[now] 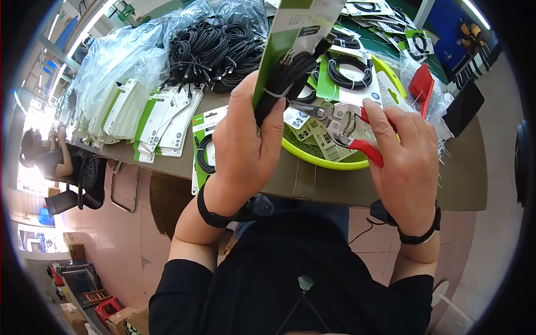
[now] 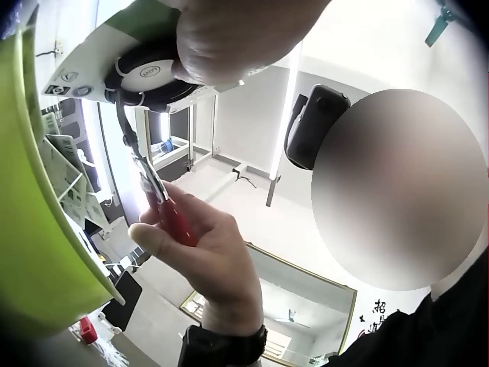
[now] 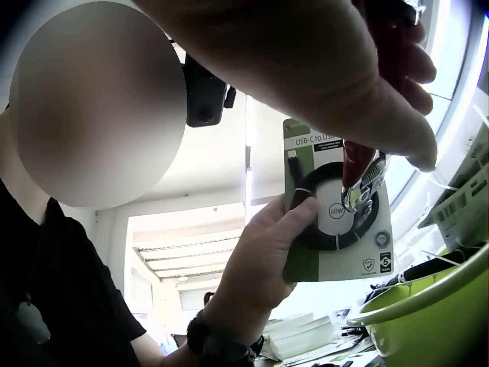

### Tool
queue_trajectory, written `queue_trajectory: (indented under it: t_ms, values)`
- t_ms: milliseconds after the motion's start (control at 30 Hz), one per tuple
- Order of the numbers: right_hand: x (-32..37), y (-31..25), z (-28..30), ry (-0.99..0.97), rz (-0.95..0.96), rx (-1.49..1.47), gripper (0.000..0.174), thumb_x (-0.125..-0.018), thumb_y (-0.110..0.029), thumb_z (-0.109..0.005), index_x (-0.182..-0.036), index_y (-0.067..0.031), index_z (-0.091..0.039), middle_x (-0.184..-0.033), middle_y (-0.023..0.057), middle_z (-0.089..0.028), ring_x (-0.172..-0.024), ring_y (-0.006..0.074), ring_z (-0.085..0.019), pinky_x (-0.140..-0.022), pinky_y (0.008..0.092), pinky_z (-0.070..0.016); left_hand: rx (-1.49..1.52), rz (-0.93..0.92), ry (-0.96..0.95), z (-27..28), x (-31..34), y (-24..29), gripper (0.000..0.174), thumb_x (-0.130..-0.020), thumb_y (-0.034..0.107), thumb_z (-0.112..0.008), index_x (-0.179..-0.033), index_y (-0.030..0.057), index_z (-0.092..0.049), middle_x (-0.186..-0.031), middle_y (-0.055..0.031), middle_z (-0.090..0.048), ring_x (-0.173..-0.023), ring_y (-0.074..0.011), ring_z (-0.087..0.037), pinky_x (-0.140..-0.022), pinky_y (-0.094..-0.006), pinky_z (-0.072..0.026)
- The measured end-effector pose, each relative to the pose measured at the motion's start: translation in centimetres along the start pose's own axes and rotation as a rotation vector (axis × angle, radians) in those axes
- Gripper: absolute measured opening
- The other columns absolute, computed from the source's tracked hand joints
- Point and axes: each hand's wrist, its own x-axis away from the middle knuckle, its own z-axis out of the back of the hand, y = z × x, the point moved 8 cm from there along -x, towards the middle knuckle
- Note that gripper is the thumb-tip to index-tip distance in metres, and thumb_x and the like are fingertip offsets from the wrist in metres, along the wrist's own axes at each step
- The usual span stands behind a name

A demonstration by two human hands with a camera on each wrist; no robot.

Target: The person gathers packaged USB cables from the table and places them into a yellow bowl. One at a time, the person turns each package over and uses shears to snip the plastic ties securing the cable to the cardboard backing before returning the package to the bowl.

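Note:
The left hand (image 1: pixel 243 139) pinches a green and white card (image 3: pixel 306 264) that bears a coiled black cable (image 3: pixel 327 238), held upright above the table. The right hand (image 1: pixel 406 162) grips red-handled cutters (image 1: pixel 365 151), their blades pointing left at the card. In the left wrist view the blade tips (image 2: pixel 122 111) meet the coil's edge by a tie; whether they touch it cannot be told. Below the cutters stands a yellow-green basin (image 1: pixel 329 163) with cards and packaging in it.
Bundled black cables (image 1: pixel 218 53) and clear plastic bags (image 1: pixel 120 50) lie at the back left. Stacked cards (image 1: pixel 167 120) are in front of them. More carded cables (image 1: pixel 368 8) lie at the back right, near a red brush (image 1: pixel 421 84) and a phone (image 1: pixel 464 108).

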Motion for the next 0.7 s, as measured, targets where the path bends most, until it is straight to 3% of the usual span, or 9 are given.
queue_trajectory:
  t_ms: [100,200,233,333,433,500,700]
  values:
    - [-0.2,0.4,-0.4,-0.083,0.027,0.045,0.046,-0.068,-0.005,-0.073,-0.112,-0.0049,-0.060,-0.095,0.0112,-0.059,-0.086,0.0290,-0.057,-0.079,0.0372,-0.0458,-0.024,-0.018,-0.042,-0.6,0.1,-0.1,0.025,-0.093,0.005,-0.050,-0.116,-0.0029,-0.045,-0.107,-0.0115,-0.061,-0.092,-0.0188,-0.061,-0.078,-0.0269,-0.0480]
    - [-0.6,2.4,-0.9,-0.072,-0.085,-0.509,0.041,-0.069,-0.002,-0.070,-0.109,-0.0041,-0.060,-0.093,0.0112,-0.060,-0.080,0.0282,-0.059,-0.075,0.0338,-0.0480,0.745,0.455,0.035,-1.7,0.4,-4.1,0.024,-0.095,0.005,-0.046,-0.117,-0.0023,-0.044,-0.110,-0.0131,-0.059,-0.094,-0.0205,-0.062,-0.079,-0.0278,-0.0495]
    - [-0.7,2.4,-1.2,-0.072,-0.083,-0.503,0.041,-0.069,-0.002,-0.070,-0.109,-0.0041,-0.060,-0.093,0.0112,-0.060,-0.080,0.0282,-0.059,-0.075,0.0338,-0.0480,0.751,0.452,0.038,-1.8,0.3,-4.0,0.024,-0.095,0.005,-0.046,-0.117,-0.0023,-0.044,-0.110,-0.0131,-0.059,-0.094,-0.0205,-0.062,-0.079,-0.0278,-0.0495]
    - [-1.1,1.1,-0.4,0.214,-0.102,-0.595,0.039,-0.069,-0.003,-0.068,-0.106,-0.0043,-0.057,-0.090,0.0096,-0.059,-0.077,0.0274,-0.058,-0.068,0.0366,-0.0459,1.170,0.612,0.016,-3.4,0.4,-3.3,0.023,-0.096,0.006,-0.041,-0.118,-0.0017,-0.043,-0.110,-0.0116,-0.058,-0.096,-0.0176,-0.060,-0.082,-0.0271,-0.0492]
    - [-1.5,-0.9,-1.1,0.212,-0.047,-0.595,0.044,-0.066,0.004,-0.069,-0.108,-0.0026,-0.056,-0.090,0.0112,-0.060,-0.075,0.0246,-0.060,-0.071,0.0300,-0.0490,1.198,0.582,-0.024,-4.1,1.6,-2.7,0.023,-0.097,0.007,-0.041,-0.118,-0.0016,-0.043,-0.110,-0.0114,-0.058,-0.097,-0.0172,-0.060,-0.083,-0.0279,-0.0495]
    - [-1.2,-1.4,-2.0,0.230,-0.036,-0.547,0.045,-0.065,0.004,-0.069,-0.108,-0.0024,-0.056,-0.090,0.0108,-0.060,-0.075,0.0239,-0.060,-0.071,0.0301,-0.0490,1.210,0.562,-0.031,-4.5,2.4,-2.7,0.023,-0.097,0.007,-0.040,-0.118,-0.0016,-0.043,-0.110,-0.0113,-0.058,-0.098,-0.0170,-0.059,-0.084,-0.0283,-0.0496]
    - [-1.5,-2.6,-2.9,0.208,-0.013,-0.502,0.045,-0.064,0.004,-0.071,-0.106,-0.0016,-0.056,-0.089,0.0100,-0.060,-0.077,0.0212,-0.061,-0.072,0.0289,-0.0489,0.963,0.747,0.173,-2.3,3.5,-4.8,0.027,-0.094,0.005,-0.044,-0.120,-0.0019,-0.043,-0.111,-0.0122,-0.056,-0.099,-0.0185,-0.059,-0.085,-0.0303,-0.0503]
